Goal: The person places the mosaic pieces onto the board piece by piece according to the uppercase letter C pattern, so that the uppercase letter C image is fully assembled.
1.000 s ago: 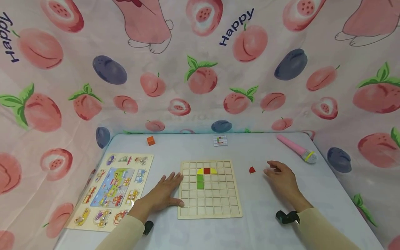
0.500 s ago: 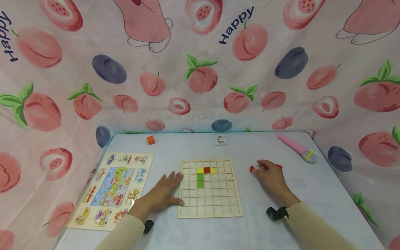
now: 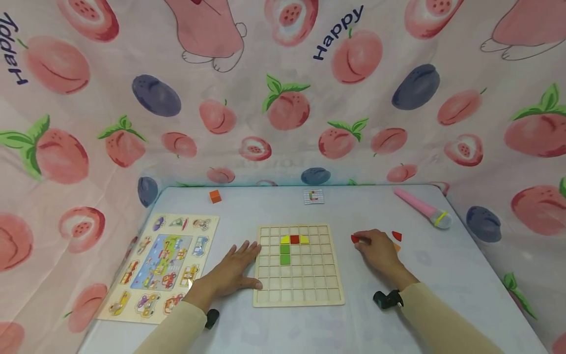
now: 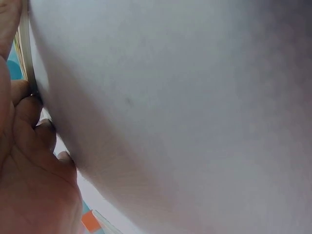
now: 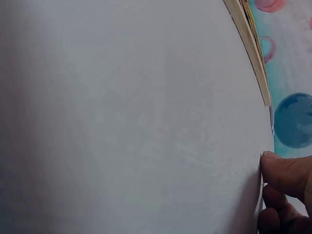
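A square wooden grid board lies mid-table. Its upper cells hold a red square tile between two yellow pieces, with two green tiles below the left one. My left hand rests spread at the board's left edge, fingertips and thumb touching it. To the right of the board, my right hand pinches a small red piece between thumb and fingers, low at the table. In the right wrist view its thumb and curled fingers show, but the piece is hidden.
Another red piece and a partly hidden orange piece lie beyond my right hand. A pink toy microphone is at the back right. A small pattern card, an orange cube and a vehicle picture puzzle also lie on the table.
My right hand has moved left and taken hold of the small red piece, uncovering another red piece and an orange one behind it. The left hand stays at the board's edge.
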Tool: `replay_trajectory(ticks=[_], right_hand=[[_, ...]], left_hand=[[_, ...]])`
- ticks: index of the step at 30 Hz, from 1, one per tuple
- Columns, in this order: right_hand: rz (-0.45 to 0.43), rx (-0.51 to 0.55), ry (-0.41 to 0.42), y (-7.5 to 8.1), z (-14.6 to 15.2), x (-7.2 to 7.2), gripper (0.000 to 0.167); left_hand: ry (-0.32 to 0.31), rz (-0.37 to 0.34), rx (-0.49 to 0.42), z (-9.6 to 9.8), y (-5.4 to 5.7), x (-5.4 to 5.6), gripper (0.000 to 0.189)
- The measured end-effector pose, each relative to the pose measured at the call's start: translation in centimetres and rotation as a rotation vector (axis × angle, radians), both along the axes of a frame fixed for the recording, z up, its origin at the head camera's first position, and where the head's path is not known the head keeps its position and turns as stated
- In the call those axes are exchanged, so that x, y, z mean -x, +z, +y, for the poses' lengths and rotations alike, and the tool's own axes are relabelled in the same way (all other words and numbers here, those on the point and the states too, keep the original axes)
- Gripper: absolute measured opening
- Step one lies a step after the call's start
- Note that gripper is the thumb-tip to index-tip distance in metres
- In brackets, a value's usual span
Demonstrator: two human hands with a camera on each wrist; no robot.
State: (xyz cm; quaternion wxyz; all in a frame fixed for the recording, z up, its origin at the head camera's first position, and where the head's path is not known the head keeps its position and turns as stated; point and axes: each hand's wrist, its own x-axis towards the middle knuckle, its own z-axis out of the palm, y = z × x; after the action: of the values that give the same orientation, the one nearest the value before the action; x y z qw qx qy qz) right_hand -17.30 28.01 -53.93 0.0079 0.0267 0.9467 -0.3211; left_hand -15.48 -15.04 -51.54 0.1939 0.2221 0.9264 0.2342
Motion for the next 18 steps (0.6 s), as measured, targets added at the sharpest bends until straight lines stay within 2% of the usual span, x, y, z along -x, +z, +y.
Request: replay_trajectory(ticks=[4, 11, 18], right_hand=[[-0.008, 0.013, 0.015, 0.33, 0.01, -0.19, 0.039], [0.0, 0.017, 0.024, 0.44, -0.25, -0.28, 0.035], [-0.04, 0.023, -0.01, 0.34, -0.17, -0.32, 0.036]], left_hand=[[0.006, 0.004, 0.011, 0.04, -0.06, 0.05, 0.108], [0.026, -0.006, 0.006, 0.02, -0.07, -0.05, 0.107], [0.012, 0.004, 0.008, 0.05, -0.26, -0.01, 0.108]])
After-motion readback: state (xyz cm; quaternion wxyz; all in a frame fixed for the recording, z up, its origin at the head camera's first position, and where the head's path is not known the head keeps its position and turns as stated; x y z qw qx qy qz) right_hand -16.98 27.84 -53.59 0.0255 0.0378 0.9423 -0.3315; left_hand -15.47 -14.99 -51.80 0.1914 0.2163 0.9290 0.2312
